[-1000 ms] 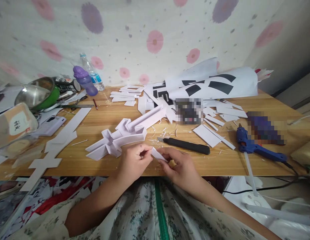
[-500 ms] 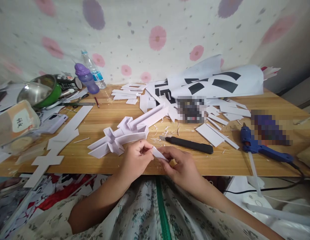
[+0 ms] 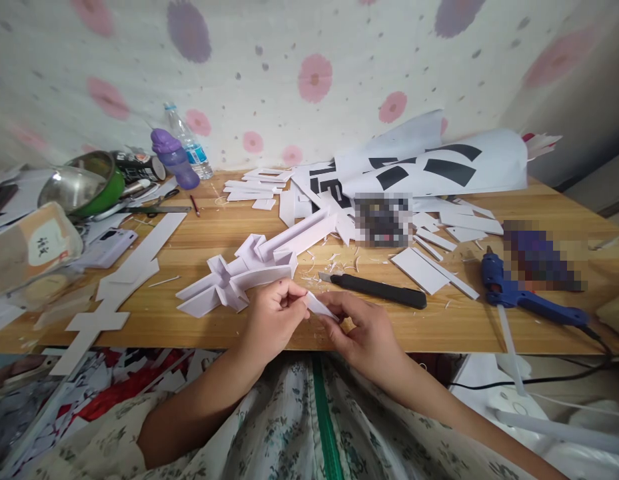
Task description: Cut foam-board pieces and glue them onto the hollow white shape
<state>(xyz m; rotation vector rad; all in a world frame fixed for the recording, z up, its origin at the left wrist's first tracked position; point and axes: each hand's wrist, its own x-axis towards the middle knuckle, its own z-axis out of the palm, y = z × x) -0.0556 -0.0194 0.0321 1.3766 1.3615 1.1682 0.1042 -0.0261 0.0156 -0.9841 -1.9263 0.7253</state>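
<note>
Between my hands is a small white foam-board strip point(image 3: 320, 306), held above the table's front edge. My left hand point(image 3: 278, 317) pinches its left end with thumb and forefinger. At the other end, my right hand point(image 3: 362, 327) grips it between thumb and fingers, which hide part of it. Just beyond my left hand lies a white foam-board shape with raised walls point(image 3: 234, 277), open at the top. A black utility knife point(image 3: 379, 291) rests beyond my right hand, its blade pointing left.
A blue hot glue gun point(image 3: 529, 300) with a cord lies at the right. White board offcuts point(image 3: 419, 270) are scattered behind the knife. Flat cut pieces point(image 3: 99, 320) overhang the front edge at left. A purple bottle point(image 3: 176, 160), a water bottle point(image 3: 196, 157) and a green pan point(image 3: 109, 190) stand behind.
Hardly anything differs. Both hands keep hold of the strip in nearly the same place, and the view has shifted very slightly.
</note>
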